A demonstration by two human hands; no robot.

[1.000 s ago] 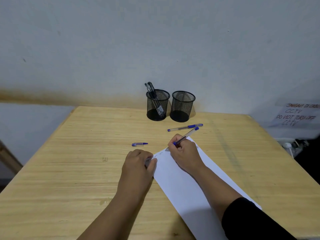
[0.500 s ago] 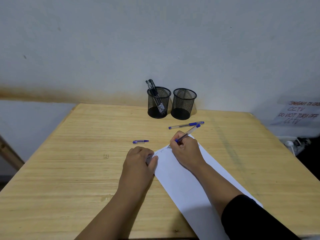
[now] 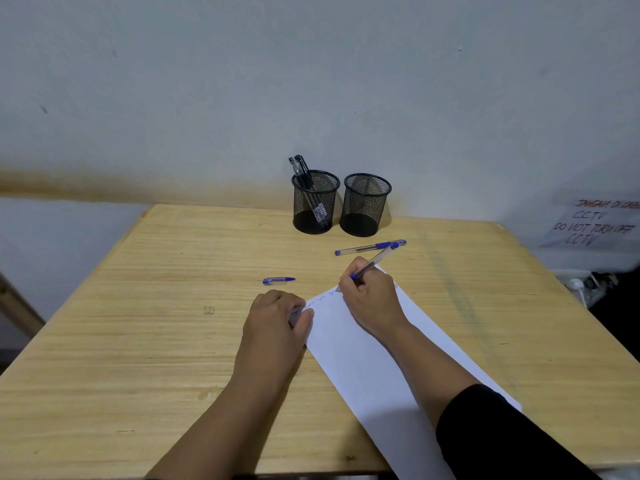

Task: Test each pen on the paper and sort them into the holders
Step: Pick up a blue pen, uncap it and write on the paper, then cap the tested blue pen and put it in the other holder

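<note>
The blue pen point(image 3: 372, 262) sits in my right hand point(image 3: 370, 303), fingers pinched closed around its barrel, its tip down on the top edge of the paper point(image 3: 363, 368) where a few faint scribbles run along the margin. My left hand point(image 3: 277, 323) is curled loosely on the sheet's near-left corner, pinning it; I cannot tell whether anything lies under those fingers. The pen's loose cap point(image 3: 278, 280) rests on the table point(image 3: 138, 341) just beyond my left hand, and another capped blue pen point(image 3: 370, 247) lies beyond my right hand, close to the back end of the pen I am holding. The two mesh holders stand side by side at the far edge by the wall: the left holder point(image 3: 315, 202) has dark pens in it, the right holder point(image 3: 365, 206) looks empty.

I think the risks are small. The tip is writing right at the paper's edge, so a stroke could run off onto the wood. If my left hand lifts, the sheet could skid. The sheet's near end reaches the table's front edge, so a tug toward me might slide it off. Reaching for the holders, my wrist could nudge the lying pen and roll it. Otherwise the tabletop is bare to the left and right, with easy room to move.
</note>
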